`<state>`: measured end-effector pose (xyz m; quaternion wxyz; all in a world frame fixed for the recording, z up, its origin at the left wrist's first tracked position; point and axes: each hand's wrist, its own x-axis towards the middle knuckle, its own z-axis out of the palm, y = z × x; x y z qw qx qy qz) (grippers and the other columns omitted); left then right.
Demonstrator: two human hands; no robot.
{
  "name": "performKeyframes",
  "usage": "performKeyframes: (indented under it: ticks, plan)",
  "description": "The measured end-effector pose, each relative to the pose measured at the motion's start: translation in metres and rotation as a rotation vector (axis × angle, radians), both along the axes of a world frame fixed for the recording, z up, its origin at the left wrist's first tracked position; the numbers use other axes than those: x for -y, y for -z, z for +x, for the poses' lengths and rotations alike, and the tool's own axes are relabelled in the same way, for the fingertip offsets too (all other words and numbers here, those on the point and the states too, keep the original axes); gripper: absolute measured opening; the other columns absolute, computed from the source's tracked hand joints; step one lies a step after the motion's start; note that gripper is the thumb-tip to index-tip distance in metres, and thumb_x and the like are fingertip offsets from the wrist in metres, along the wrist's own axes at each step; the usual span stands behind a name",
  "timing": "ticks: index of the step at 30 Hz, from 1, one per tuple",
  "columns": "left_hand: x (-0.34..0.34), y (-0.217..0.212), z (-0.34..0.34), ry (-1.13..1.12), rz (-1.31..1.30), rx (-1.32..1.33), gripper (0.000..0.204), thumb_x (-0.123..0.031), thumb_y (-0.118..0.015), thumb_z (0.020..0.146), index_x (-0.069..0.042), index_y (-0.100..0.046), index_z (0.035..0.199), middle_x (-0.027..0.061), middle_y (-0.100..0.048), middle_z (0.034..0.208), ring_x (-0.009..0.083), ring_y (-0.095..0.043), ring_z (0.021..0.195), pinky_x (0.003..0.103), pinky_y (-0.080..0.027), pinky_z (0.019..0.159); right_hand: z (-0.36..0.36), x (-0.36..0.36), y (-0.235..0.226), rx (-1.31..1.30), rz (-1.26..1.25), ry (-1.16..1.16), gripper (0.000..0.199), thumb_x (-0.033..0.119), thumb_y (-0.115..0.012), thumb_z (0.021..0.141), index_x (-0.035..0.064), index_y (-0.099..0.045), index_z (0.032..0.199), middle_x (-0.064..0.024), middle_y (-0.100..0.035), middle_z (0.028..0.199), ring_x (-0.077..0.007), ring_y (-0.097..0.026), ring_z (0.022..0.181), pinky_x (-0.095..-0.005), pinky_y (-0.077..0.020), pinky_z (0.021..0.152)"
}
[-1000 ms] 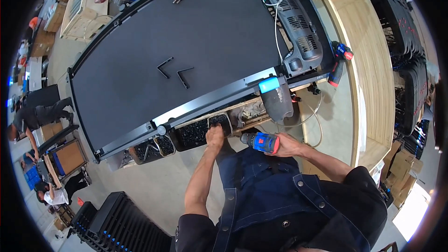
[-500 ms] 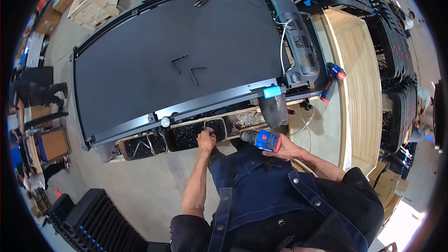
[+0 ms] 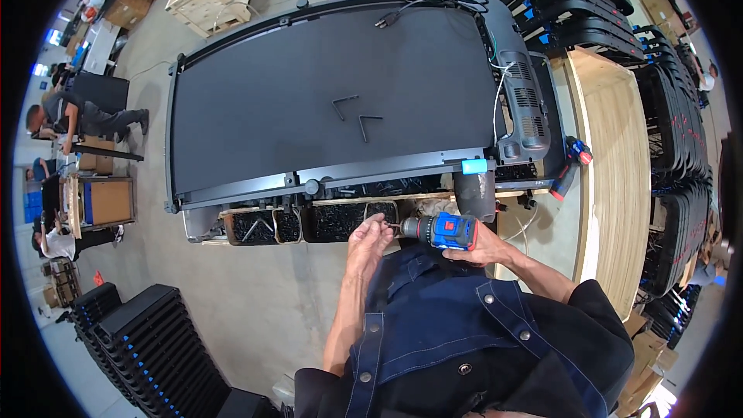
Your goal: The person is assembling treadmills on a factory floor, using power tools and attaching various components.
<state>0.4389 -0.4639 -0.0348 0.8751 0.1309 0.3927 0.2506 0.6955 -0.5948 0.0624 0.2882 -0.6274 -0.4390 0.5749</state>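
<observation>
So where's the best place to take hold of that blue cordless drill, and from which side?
Grip the blue cordless drill by its handle, coming from the person's right, as the right hand does. The drill lies level with its chuck pointing left toward the left hand, so the body and handle are free on the right, clear of the bit end.

The right hand (image 3: pixel 481 249) grips a blue cordless drill (image 3: pixel 443 230), its bit pointing left toward the left hand (image 3: pixel 370 237), whose fingertips pinch at the tip. Just above, trays of black screws (image 3: pixel 309 223) sit along the edge of a black treadmill deck (image 3: pixel 325 101), where 2 hex keys (image 3: pixel 356 114) lie.
</observation>
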Motion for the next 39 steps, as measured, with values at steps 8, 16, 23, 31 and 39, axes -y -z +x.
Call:
performKeyframes:
  ticks: [8, 16, 23, 31, 39]
  plan:
    - [0.0, -0.027, 0.031, -0.097, -0.036, 0.159, 0.023, -0.027, -0.065, 0.1, -0.006, -0.063, 0.11, 0.0066, -0.07, 0.097, 0.0174, -0.071, 0.089, 0.029, -0.062, 0.079, 0.009, 0.003, 0.01, -0.116, 0.098, 0.128, 0.06, 0.015, -0.084, 0.075, -0.0005, -0.058, 0.126, -0.0086, -0.068, 0.104, -0.0174, -0.063, 0.097, -0.0339, -0.0508, 0.096]
    - [-0.008, -0.038, 0.052, -0.142, -0.194, 0.144, 0.028, -0.038, -0.063, 0.099, -0.01, -0.066, 0.099, 0.0018, -0.067, 0.089, 0.0121, -0.066, 0.083, 0.027, -0.059, 0.076, 0.018, -0.008, -0.003, -0.148, 0.067, 0.134, 0.066, 0.014, -0.084, 0.074, -0.0004, -0.056, 0.131, -0.0091, -0.068, 0.11, -0.0175, -0.063, 0.102, -0.0335, -0.0509, 0.097]
    - [-0.025, -0.064, 0.062, -0.031, 0.167, -0.07, 0.028, -0.035, -0.065, 0.1, -0.007, -0.065, 0.098, 0.002, -0.066, 0.084, 0.0119, -0.065, 0.077, 0.027, -0.057, 0.071, 0.028, -0.017, -0.015, 0.074, 0.115, 0.002, 0.055, 0.013, -0.082, 0.073, -0.0003, -0.062, 0.123, -0.0165, -0.072, 0.102, -0.0281, -0.07, 0.089, -0.0383, -0.0555, 0.088]
    - [-0.062, -0.081, 0.072, 0.1, 0.426, -0.156, 0.028, -0.029, -0.064, 0.103, -0.001, -0.065, 0.102, 0.0058, -0.067, 0.087, 0.0133, -0.065, 0.076, 0.029, -0.057, 0.072, 0.01, -0.017, -0.004, -0.112, 0.212, 0.248, 0.044, 0.02, -0.084, 0.078, -0.001, -0.065, 0.112, -0.011, -0.072, 0.092, -0.0183, -0.067, 0.083, -0.0345, -0.0558, 0.081]
    - [-0.148, -0.103, 0.134, 0.371, 1.736, -0.935, 0.03, -0.021, -0.072, 0.091, -0.008, -0.067, 0.118, 0.0125, -0.06, 0.097, 0.0298, -0.065, 0.085, 0.042, -0.055, 0.076, 0.01, -0.017, -0.038, -0.396, 0.246, 0.581, 0.029, 0.003, -0.073, 0.084, 0.0012, -0.066, 0.112, -0.0052, -0.073, 0.093, -0.01, -0.067, 0.082, -0.0291, -0.0564, 0.073]
